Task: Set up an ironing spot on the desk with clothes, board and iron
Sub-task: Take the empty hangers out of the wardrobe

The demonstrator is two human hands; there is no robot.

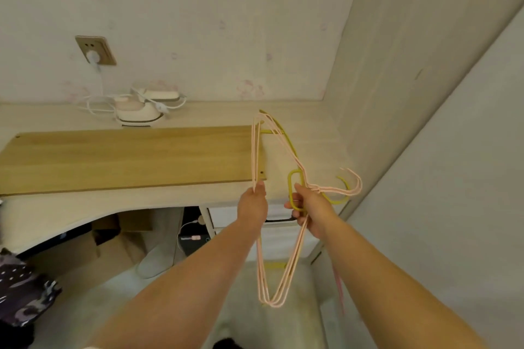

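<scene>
A bunch of pink wire hangers point(262, 258) with a yellow hanger point(292, 181) among them hangs in the air at the desk's right end. My left hand point(253, 207) pinches their long straight bars. My right hand point(310, 211) grips them near the necks, with the hooks pointing right. A wooden board point(127, 159) lies flat on the pale desk point(306, 127). Behind it, by the wall, a small white and pink iron point(136, 110) sits on the desk, its cord running to a wall socket point(95, 49).
A second white device point(160, 93) lies behind the iron. Dark patterned cloth point(22, 289) shows at the lower left edge. Under the desk are cardboard boxes point(110, 238), a white slipper point(157, 261) and drawers point(272, 218). A wall point(425, 93) closes the right side.
</scene>
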